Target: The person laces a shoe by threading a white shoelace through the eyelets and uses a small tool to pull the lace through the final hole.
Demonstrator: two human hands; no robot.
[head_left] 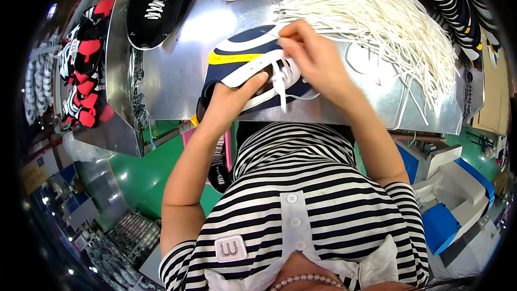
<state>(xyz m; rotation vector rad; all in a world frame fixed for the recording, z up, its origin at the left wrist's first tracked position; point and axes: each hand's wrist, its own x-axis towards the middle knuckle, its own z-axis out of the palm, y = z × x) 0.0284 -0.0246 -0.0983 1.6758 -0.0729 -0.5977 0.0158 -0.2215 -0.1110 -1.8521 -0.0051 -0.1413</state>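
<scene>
A navy shoe upper (pixel 229 68) with white panels and a yellow stripe lies at the near edge of the metal table. My left hand (pixel 231 99) grips it at the heel side, thumb over the white eyelet edge by the opening. A white shoelace (pixel 279 82) is threaded through some eyelets, its loose lengths hanging over the upper and toward the table edge. Above the upper, my right hand (pixel 309 54) pinches a thin end of lace between thumb and forefinger. The far tip of that end is too fine to make out.
A large heap of white laces (pixel 371 16) spreads across the metal table (pixel 177 86) at the back right. Black uppers (pixel 156 8) lie at the back left, with stacked striped ones (pixel 447 0) at the far right. Red, black and white uppers (pixel 86 70) hang beyond the left edge.
</scene>
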